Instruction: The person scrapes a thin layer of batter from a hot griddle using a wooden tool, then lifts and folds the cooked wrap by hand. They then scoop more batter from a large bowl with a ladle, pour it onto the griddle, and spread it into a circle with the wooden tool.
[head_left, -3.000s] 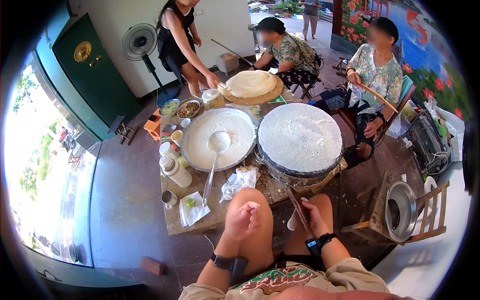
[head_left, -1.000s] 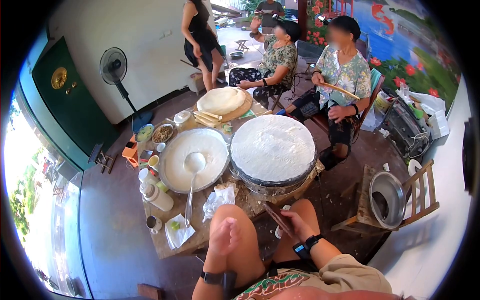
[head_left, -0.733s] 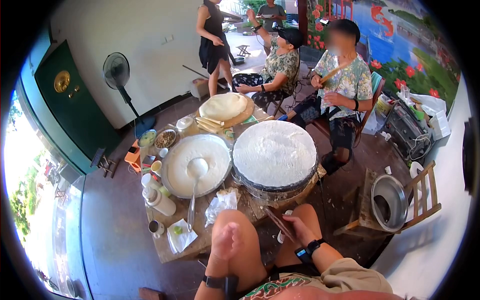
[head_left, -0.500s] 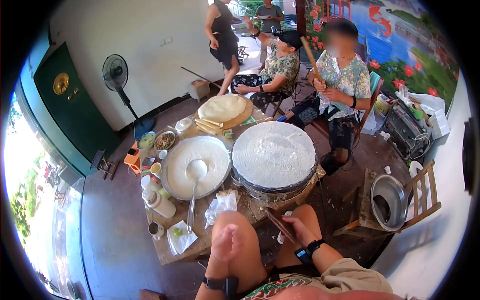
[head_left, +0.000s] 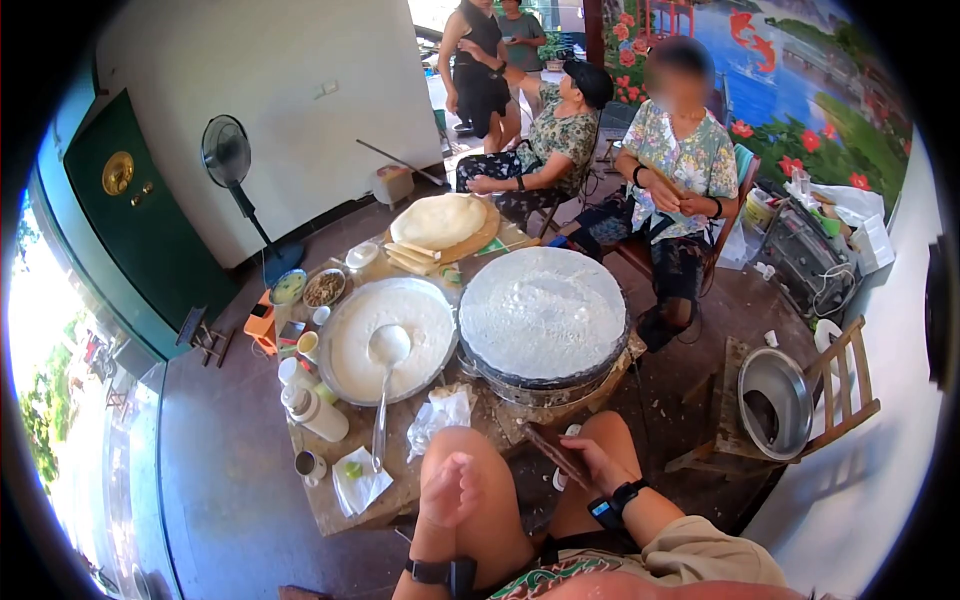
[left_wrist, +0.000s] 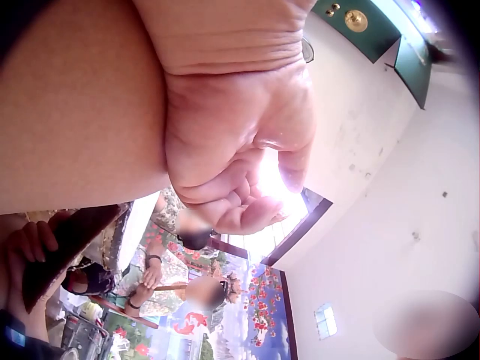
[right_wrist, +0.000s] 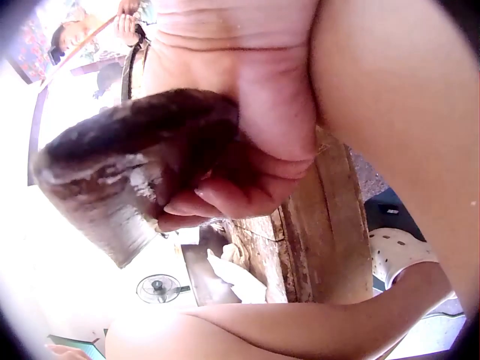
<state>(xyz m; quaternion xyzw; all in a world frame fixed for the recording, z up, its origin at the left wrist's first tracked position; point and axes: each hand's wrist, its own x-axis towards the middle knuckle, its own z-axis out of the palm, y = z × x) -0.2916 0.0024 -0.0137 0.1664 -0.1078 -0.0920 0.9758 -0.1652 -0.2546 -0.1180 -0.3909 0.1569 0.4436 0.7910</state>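
My left hand (head_left: 452,490) rests palm up on my left thigh, its fingers loosely curled around nothing. In the right wrist view, my right hand (right_wrist: 255,172) grips a dark brown flat scraper (right_wrist: 135,150) with pale smears near its edge. The head view shows this scraper held over my right leg, below the table edge. Beyond it stands a round griddle (head_left: 543,310) covered with a white batter layer, with powdery patches on top. Left of the griddle, a wide metal basin (head_left: 447,372) holds white batter, and a long-handled ladle (head_left: 388,347) lies in it.
Thin flatbread (head_left: 438,222) lies on a round board (head_left: 487,230) at the table's back. Bottles (head_left: 318,415), a cup (head_left: 310,466) and crumpled paper (head_left: 438,418) line the near left. A metal bowl (head_left: 806,400) sits on a wooden chair at right. Two people sit behind the griddle.
The standing person in black has left the table for the doorway; a seated person reaches toward them. Another seated person's stick went up, then down. My hands keep their pose.
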